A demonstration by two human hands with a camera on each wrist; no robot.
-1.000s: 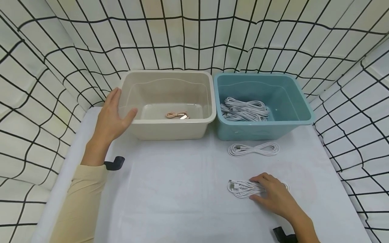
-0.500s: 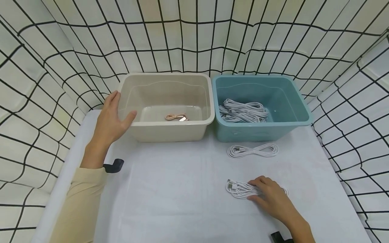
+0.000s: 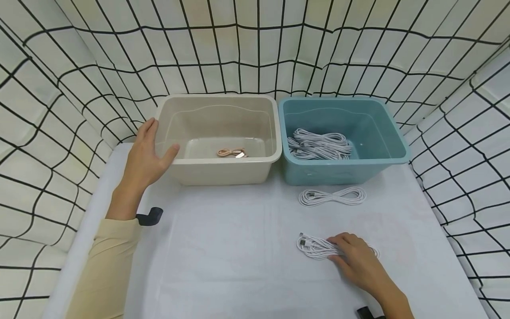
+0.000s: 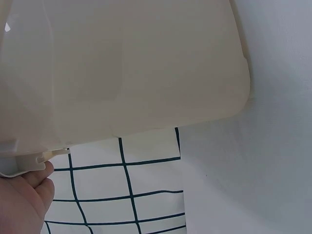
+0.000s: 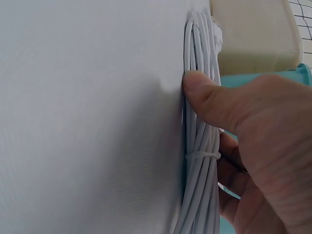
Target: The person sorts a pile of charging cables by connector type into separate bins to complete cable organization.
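Observation:
My left hand [image 3: 145,157] holds the left rim of a beige plastic bin [image 3: 217,173]; in the left wrist view its curled fingers [image 4: 43,190] meet the lip. Inside that bin lies a small tan USB cable [image 3: 228,153]. On the cloth at front right, my right hand [image 3: 358,261] grips a coiled white USB cable [image 3: 312,246]. The right wrist view shows the thumb [image 5: 204,95] across the strands, fingers on the other side, and a tie around the coil. Another coiled white cable [image 3: 334,196] lies behind it, before a teal bin [image 3: 338,173].
Several white cables [image 3: 320,146] are heaped in the left part of the teal bin. Both bins stand side by side on a white cloth-covered table [image 3: 223,248]. Black wire grid panels [image 3: 259,64] line the back and both sides.
Over the last second, both hands keep their places on the bin and the cable. The view shifts slightly; no object has visibly moved.

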